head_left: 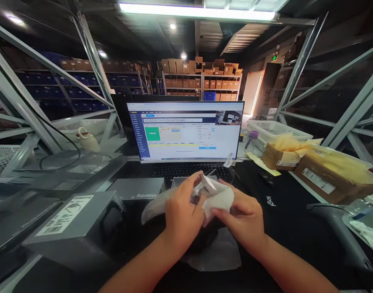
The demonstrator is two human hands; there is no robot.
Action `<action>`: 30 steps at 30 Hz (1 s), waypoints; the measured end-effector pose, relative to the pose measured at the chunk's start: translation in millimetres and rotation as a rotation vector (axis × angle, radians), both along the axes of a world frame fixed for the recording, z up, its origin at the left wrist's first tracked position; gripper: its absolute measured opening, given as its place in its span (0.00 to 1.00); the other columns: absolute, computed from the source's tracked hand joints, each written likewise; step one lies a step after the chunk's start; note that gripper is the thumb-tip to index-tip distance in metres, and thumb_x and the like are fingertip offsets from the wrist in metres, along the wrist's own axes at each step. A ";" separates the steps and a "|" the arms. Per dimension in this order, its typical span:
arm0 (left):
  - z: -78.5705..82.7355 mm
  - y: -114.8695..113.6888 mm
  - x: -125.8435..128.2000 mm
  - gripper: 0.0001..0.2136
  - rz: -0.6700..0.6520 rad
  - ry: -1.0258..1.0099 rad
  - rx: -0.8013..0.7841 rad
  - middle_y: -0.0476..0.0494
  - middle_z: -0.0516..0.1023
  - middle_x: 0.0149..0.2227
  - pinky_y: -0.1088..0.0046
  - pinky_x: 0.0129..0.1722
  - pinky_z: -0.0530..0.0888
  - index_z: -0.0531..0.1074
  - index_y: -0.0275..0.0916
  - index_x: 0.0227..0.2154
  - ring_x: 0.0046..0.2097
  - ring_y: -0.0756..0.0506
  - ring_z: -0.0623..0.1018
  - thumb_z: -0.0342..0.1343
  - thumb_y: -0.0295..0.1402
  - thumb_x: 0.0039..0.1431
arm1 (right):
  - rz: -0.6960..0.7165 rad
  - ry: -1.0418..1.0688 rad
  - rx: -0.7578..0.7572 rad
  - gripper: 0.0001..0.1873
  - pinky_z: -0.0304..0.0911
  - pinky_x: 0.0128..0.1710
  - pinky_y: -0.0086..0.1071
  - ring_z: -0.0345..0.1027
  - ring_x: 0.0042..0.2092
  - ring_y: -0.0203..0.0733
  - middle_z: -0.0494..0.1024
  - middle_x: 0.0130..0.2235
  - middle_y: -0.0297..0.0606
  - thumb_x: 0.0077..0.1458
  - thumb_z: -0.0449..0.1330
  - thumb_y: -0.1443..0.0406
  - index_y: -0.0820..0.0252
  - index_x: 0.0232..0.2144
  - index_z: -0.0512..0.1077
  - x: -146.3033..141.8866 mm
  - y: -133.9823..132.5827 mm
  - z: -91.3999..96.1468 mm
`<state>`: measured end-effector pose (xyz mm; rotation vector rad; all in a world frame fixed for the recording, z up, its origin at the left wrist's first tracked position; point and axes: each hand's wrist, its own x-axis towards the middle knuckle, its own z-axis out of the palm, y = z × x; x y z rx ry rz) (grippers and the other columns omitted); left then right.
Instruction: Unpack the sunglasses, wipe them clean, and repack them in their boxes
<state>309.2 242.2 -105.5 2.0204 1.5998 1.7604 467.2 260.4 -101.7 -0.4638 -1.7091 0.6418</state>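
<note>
Both hands are up over the black desk mat (284, 252), in front of the keyboard (165, 169). My left hand (183, 207) has its fingers closed on the near side of a crumpled white translucent bag (218, 199). On the other side, my right hand (247, 217) pinches the same bag between thumb and fingers. Something shiny shows at the bag's mouth; what it is I cannot make out. A pale translucent wrapper (156, 205) sticks out left of my left hand. Below my hands lies another translucent sheet (215, 252).
Behind the keyboard stands a lit monitor (180, 142). Grey boxes (73, 224) crowd the left side, one bearing a white label. At the right are cardboard boxes (321, 175) with yellow packets, a mouse (266, 179), a handheld scanner (342, 232) and a clear bottle (362, 205).
</note>
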 end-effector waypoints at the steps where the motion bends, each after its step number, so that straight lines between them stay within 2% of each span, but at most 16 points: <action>1: 0.3 -0.6 0.4 0.16 0.014 0.021 0.014 0.42 0.82 0.50 0.62 0.49 0.80 0.72 0.42 0.52 0.50 0.41 0.82 0.54 0.29 0.61 | -0.051 0.017 0.030 0.06 0.72 0.48 0.47 0.78 0.34 0.48 0.83 0.28 0.34 0.54 0.68 0.66 0.50 0.26 0.81 -0.6 -1.6 -1.6; 3: 1.0 -1.5 0.6 0.15 0.027 0.044 0.044 0.43 0.82 0.50 0.62 0.50 0.80 0.72 0.42 0.52 0.50 0.41 0.82 0.55 0.30 0.62 | -0.124 0.057 0.053 0.07 0.74 0.40 0.42 0.79 0.33 0.47 0.84 0.28 0.33 0.53 0.68 0.69 0.49 0.28 0.81 1.9 -3.8 -3.4; 5: 1.7 -2.3 0.2 0.14 0.034 0.050 0.077 0.42 0.82 0.49 0.62 0.50 0.80 0.72 0.41 0.52 0.49 0.41 0.82 0.56 0.32 0.63 | -0.187 0.126 -0.001 0.06 0.73 0.32 0.37 0.78 0.30 0.46 0.83 0.28 0.34 0.50 0.70 0.69 0.51 0.26 0.79 6.5 -5.2 -2.3; 7: 2.3 -3.7 -0.4 0.15 0.036 0.048 0.105 0.42 0.82 0.49 0.62 0.51 0.79 0.72 0.41 0.52 0.50 0.42 0.82 0.57 0.33 0.63 | -0.192 0.222 -0.141 0.10 0.71 0.26 0.33 0.75 0.26 0.42 0.81 0.25 0.33 0.45 0.74 0.66 0.53 0.23 0.75 11.1 -4.8 2.2; 9: 2.8 -5.5 -1.2 0.15 0.023 0.033 0.116 0.43 0.82 0.49 0.62 0.52 0.79 0.71 0.41 0.52 0.50 0.42 0.82 0.57 0.32 0.63 | -0.109 0.348 -0.311 0.18 0.69 0.23 0.29 0.72 0.24 0.39 0.79 0.24 0.30 0.40 0.76 0.62 0.53 0.27 0.70 15.1 -0.8 8.7; 11: 3.4 -6.8 -1.9 0.15 -0.005 -0.006 0.101 0.43 0.82 0.49 0.63 0.53 0.78 0.72 0.41 0.53 0.51 0.43 0.82 0.57 0.31 0.63 | -0.003 0.484 -0.461 0.23 0.69 0.23 0.28 0.73 0.25 0.38 0.79 0.27 0.29 0.41 0.76 0.60 0.51 0.36 0.68 18.6 7.3 14.7; 13: 3.9 -6.7 -2.4 0.15 -0.029 -0.056 0.072 0.42 0.82 0.49 0.63 0.53 0.79 0.72 0.41 0.52 0.50 0.43 0.82 0.57 0.32 0.63 | 0.069 0.571 -0.605 0.25 0.71 0.27 0.28 0.75 0.29 0.38 0.81 0.32 0.31 0.44 0.74 0.60 0.50 0.43 0.68 20.8 17.6 17.5; 17: 3.5 -3.7 -1.8 0.15 -0.047 -0.097 0.031 0.42 0.82 0.48 0.62 0.53 0.80 0.73 0.40 0.51 0.50 0.42 0.82 0.57 0.33 0.62 | 0.200 0.520 -0.881 0.18 0.73 0.31 0.28 0.76 0.31 0.38 0.83 0.34 0.36 0.46 0.73 0.62 0.56 0.41 0.77 18.0 28.5 12.9; 19: 2.6 -2.2 -0.8 0.15 -0.046 -0.089 0.024 0.42 0.82 0.48 0.62 0.52 0.80 0.73 0.40 0.51 0.50 0.42 0.82 0.57 0.32 0.62 | 0.296 0.450 -0.928 0.16 0.73 0.35 0.29 0.77 0.32 0.39 0.83 0.34 0.38 0.47 0.72 0.61 0.56 0.40 0.80 14.5 24.5 8.7; 22: 1.4 -1.6 0.3 0.15 -0.064 -0.073 0.008 0.43 0.82 0.49 0.63 0.52 0.80 0.72 0.41 0.51 0.50 0.42 0.82 0.56 0.31 0.61 | 0.465 0.327 -0.899 0.19 0.73 0.36 0.30 0.77 0.34 0.40 0.84 0.37 0.38 0.47 0.72 0.57 0.53 0.43 0.82 11.4 12.9 4.5; 25: 1.6 -3.3 0.5 0.16 -0.078 -0.047 0.011 0.43 0.82 0.49 0.65 0.51 0.80 0.72 0.41 0.51 0.50 0.43 0.82 0.56 0.29 0.60 | 0.539 0.207 -0.732 0.21 0.70 0.36 0.30 0.75 0.37 0.40 0.81 0.39 0.36 0.46 0.74 0.56 0.48 0.45 0.82 11.8 5.7 2.9; 27: 1.9 -4.7 0.4 0.16 -0.063 -0.017 0.031 0.43 0.82 0.49 0.65 0.51 0.79 0.72 0.41 0.51 0.50 0.42 0.82 0.57 0.29 0.60 | 0.461 0.120 -0.535 0.17 0.69 0.38 0.29 0.73 0.38 0.39 0.79 0.39 0.36 0.50 0.72 0.59 0.47 0.45 0.82 12.0 4.7 2.3; 30: 1.7 -4.7 0.5 0.16 -0.034 0.010 0.059 0.43 0.83 0.48 0.64 0.51 0.79 0.73 0.40 0.51 0.49 0.42 0.82 0.57 0.28 0.59 | 0.253 -0.005 -0.277 0.14 0.67 0.38 0.28 0.71 0.39 0.38 0.78 0.37 0.36 0.57 0.67 0.64 0.47 0.46 0.82 9.4 4.3 0.4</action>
